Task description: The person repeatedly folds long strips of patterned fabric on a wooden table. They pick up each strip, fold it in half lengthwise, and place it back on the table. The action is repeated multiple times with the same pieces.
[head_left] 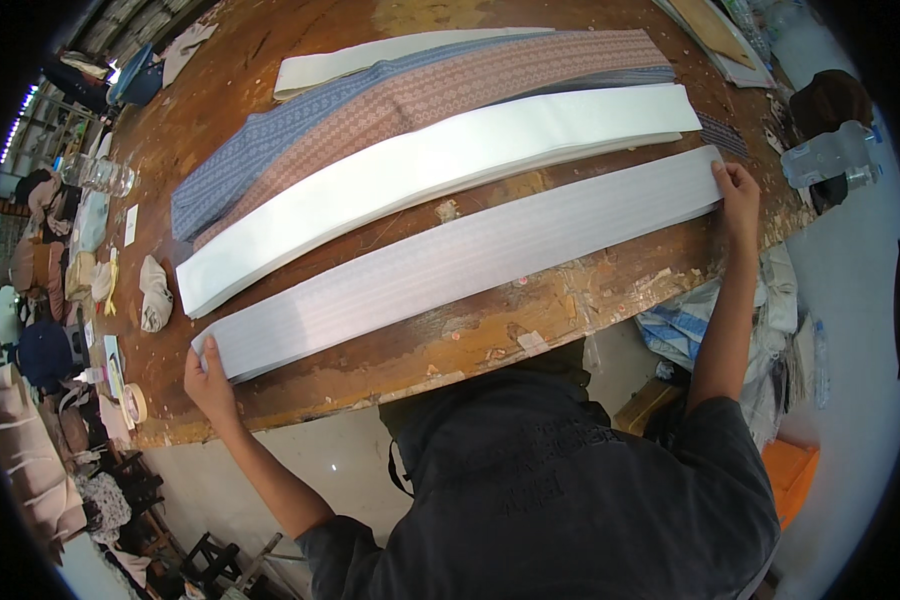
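Observation:
A long pale grey-white fabric strip (460,265) lies across the near part of the worn wooden table. My left hand (210,382) grips its left end, thumb on top and fingers beneath. At the strip's right end, my right hand (737,195) pinches the corner in the same way. Just beyond it rests a stack of white strips (440,155). Farther back are a patterned reddish-brown fabric strip (450,95) and a patterned blue one (300,125), partly overlapping. Another off-white strip (370,58) shows behind them.
The table (420,350) has a worn, scuffed near edge. On its left are a crumpled cloth (155,293), a tape roll (135,403) and a clear bottle (105,176). A large water bottle (832,155) stands at the right edge. Sacks (760,330) lie below, on the right.

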Available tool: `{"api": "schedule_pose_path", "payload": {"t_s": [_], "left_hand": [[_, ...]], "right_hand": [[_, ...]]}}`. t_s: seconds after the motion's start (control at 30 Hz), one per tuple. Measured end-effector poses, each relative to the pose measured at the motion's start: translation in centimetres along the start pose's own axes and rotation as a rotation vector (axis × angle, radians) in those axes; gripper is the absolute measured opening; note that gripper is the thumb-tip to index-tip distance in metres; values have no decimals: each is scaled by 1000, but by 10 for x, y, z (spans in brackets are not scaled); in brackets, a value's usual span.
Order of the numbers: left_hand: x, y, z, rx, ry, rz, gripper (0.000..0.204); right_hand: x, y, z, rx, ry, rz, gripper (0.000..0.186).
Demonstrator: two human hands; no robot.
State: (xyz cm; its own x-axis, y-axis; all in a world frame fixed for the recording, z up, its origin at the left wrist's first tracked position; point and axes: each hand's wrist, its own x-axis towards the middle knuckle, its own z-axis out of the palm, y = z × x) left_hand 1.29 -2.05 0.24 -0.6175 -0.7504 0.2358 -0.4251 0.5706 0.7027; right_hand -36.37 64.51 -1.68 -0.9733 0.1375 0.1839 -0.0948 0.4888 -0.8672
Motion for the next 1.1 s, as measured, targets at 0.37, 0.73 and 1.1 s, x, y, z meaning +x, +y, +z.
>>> {"api": "schedule_pose_path", "payload": {"t_s": [0.37, 0.73, 1.1], "left_hand": [[-2, 4, 6, 103, 23, 22, 34], [-2, -2, 9, 102, 13, -11, 31], [-3, -6, 10, 111, 18, -9, 29]], "right_hand": [[-1, 12, 2, -75, 17, 16, 26], [-7, 1, -1, -354, 89, -13, 25], [-8, -3, 2, -469, 101, -27, 24]]}}
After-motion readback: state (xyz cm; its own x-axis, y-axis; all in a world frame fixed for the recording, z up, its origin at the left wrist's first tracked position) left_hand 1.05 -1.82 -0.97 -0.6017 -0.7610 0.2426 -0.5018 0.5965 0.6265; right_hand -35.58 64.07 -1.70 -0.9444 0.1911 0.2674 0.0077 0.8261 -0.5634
